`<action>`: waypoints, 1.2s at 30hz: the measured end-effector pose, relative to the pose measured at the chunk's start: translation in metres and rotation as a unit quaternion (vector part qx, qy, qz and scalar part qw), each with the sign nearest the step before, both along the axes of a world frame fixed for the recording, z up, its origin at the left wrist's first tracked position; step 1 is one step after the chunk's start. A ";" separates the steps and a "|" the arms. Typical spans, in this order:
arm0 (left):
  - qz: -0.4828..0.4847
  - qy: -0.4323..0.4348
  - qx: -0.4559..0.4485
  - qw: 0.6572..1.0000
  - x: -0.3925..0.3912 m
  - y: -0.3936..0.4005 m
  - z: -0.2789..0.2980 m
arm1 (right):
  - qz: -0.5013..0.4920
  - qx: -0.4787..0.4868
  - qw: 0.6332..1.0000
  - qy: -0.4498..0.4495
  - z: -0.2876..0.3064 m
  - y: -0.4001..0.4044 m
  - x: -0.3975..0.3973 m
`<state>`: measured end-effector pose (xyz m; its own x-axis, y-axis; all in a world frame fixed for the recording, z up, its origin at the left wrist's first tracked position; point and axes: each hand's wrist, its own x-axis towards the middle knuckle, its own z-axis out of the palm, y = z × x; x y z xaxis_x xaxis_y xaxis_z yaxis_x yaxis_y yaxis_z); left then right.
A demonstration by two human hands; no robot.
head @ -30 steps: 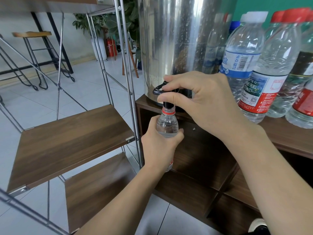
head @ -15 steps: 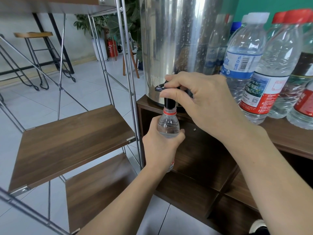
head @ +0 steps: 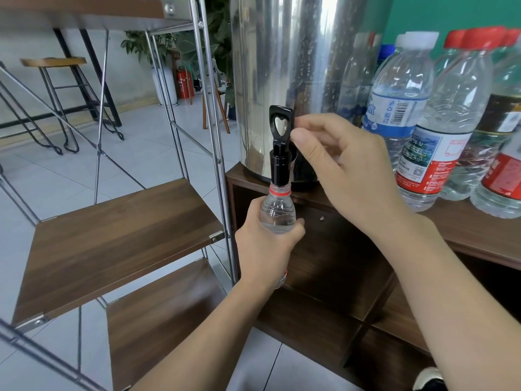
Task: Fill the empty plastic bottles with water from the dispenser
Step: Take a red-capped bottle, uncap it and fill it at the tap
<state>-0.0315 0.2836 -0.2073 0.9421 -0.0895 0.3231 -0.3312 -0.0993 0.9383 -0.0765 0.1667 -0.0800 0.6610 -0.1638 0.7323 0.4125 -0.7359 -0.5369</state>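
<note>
The left hand (head: 266, 249) is gripping a small clear bottle (head: 277, 213), with its fingers wrapped tight around the bottle's body. The bottle is standing upright with its open mouth right under the black tap (head: 279, 162) of the big shiny water dispenser (head: 296, 66). The tap's handle (head: 280, 122) is pointing straight up. The right hand (head: 338, 165) is hovering just beside the handle with its fingers loosely curled, holding nothing. More bottles (head: 428, 136) are standing on the brown wooden cabinet (head: 465, 235), to the right of the dispenser.
</note>
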 end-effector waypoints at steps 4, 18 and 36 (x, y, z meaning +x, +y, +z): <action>-0.005 0.008 0.005 1.000 -0.002 0.001 0.002 | -0.040 -0.025 0.999 0.002 -0.006 -0.020 -0.012; 0.000 0.039 0.008 0.999 -0.015 0.006 0.006 | -0.247 -0.181 0.936 0.173 -0.038 -0.093 -0.070; -0.034 0.010 0.025 0.999 -0.046 0.010 0.004 | -0.113 -0.089 0.964 0.224 -0.040 -0.075 -0.076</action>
